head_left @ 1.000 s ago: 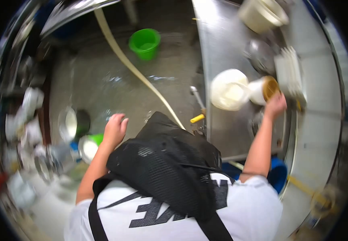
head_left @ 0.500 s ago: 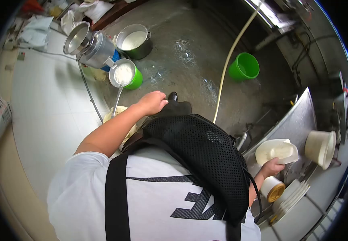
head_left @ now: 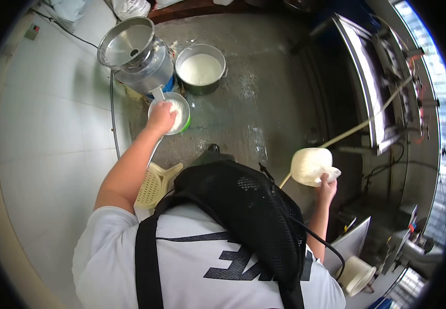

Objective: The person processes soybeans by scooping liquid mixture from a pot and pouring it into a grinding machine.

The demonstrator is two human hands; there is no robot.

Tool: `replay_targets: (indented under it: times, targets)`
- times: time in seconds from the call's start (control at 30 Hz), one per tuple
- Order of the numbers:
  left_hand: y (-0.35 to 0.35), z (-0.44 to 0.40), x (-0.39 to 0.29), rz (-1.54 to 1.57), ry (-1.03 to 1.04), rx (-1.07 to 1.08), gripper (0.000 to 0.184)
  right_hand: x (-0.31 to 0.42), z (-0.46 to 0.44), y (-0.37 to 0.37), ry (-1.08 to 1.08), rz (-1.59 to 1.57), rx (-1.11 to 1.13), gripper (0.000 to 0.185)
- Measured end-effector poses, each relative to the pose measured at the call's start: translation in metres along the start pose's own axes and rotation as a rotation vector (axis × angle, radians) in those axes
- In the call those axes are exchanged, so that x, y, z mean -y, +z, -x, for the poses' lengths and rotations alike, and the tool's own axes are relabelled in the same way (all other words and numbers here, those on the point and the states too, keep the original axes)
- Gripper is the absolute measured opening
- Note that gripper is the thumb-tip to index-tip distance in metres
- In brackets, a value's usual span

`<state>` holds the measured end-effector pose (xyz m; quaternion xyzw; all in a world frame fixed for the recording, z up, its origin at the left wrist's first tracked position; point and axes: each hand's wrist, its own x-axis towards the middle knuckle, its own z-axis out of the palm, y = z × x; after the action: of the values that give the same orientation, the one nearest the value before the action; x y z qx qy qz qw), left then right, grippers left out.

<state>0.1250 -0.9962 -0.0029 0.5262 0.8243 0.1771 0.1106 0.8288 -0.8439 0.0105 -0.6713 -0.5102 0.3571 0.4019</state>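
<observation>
My left hand [head_left: 162,117] is over the near side of a round strainer [head_left: 187,122], its fingers curled by the white pulp [head_left: 176,117] inside. Whether they grip anything is hidden. The strainer's long metal handle runs back toward me, and a green bucket [head_left: 186,128] shows beneath it. Above it sits the spout of a metal grinding machine [head_left: 143,77] with a wide steel funnel [head_left: 130,44]. On the other side, my right hand [head_left: 327,189] is closed on a cream plastic scoop [head_left: 310,164], held in the air above the floor.
A large pot [head_left: 200,69] of white liquid stands right of the machine. A cream plastic stool [head_left: 152,186] is by my left side. A pale hose [head_left: 354,130] crosses on the right, near a metal-framed appliance [head_left: 362,77]. The floor is wet. A white bucket [head_left: 357,276] sits low right.
My left hand has moved forward from near my body to the strainer. My right hand has brought the scoop forward, away from the metal sink area. My view has turned to the right.
</observation>
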Motion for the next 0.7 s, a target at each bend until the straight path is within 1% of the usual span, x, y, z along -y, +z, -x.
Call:
replay_targets:
  times: [0.07, 0.13, 0.17, 0.2, 0.23, 0.27, 0.33, 0.37, 0.4, 0.47, 0.5, 0.57, 0.6, 0.63, 0.7]
  targets:
    - [-0.030, -0.056, 0.021, -0.084, -0.085, -0.125, 0.046, 0.031, -0.040, 0.071, 0.041, 0.106, 0.170, 0.031]
    - [-0.041, -0.106, 0.053, -0.174, -0.084, -0.313, 0.054, 0.063, -0.068, 0.148, -0.009, 0.183, 0.277, 0.033]
    - [-0.048, -0.125, 0.062, -0.173, -0.108, -0.314, 0.054, 0.084, -0.078, 0.188, -0.069, 0.206, 0.346, 0.035]
    - [-0.059, -0.145, 0.066, -0.227, -0.107, -0.375, 0.058, 0.110, -0.086, 0.228, -0.129, 0.228, 0.413, 0.038]
    - [-0.066, -0.163, 0.072, -0.280, -0.104, -0.435, 0.062, 0.140, -0.091, 0.269, -0.141, 0.285, 0.470, 0.041]
    - [-0.068, -0.180, 0.080, -0.277, -0.124, -0.433, 0.062, 0.168, -0.096, 0.309, -0.151, 0.342, 0.525, 0.045]
    - [-0.067, -0.214, 0.098, -0.375, -0.161, -0.382, 0.068, 0.201, -0.116, 0.388, -0.279, 0.486, 0.685, 0.051]
    - [-0.069, -0.229, 0.103, -0.363, -0.220, -0.305, 0.072, 0.209, -0.130, 0.431, -0.360, 0.593, 0.748, 0.050]
    - [-0.070, -0.241, 0.107, -0.360, -0.238, -0.296, 0.072, 0.215, -0.142, 0.474, -0.440, 0.702, 0.812, 0.049]
    - [-0.074, -0.263, 0.113, -0.458, -0.272, -0.250, 0.073, 0.232, -0.159, 0.562, -0.528, 0.789, 0.973, 0.047]
    - [-0.075, -0.271, 0.114, -0.460, -0.296, -0.234, 0.073, 0.228, -0.169, 0.609, -0.573, 0.812, 1.034, 0.045]
    - [-0.077, -0.281, 0.114, -0.362, -0.359, -0.128, 0.074, 0.205, -0.189, 0.704, -0.645, 0.824, 1.150, 0.043]
    - [-0.076, -0.282, 0.114, -0.348, -0.351, -0.140, 0.074, 0.192, -0.196, 0.749, -0.669, 0.817, 1.204, 0.043]
    - [-0.076, -0.282, 0.115, -0.337, -0.344, -0.151, 0.075, 0.191, -0.198, 0.792, -0.615, 0.903, 1.266, 0.040]
    - [-0.077, -0.286, 0.118, -0.337, -0.348, -0.137, 0.079, 0.159, -0.206, 0.870, -0.615, 0.949, 1.344, 0.043]
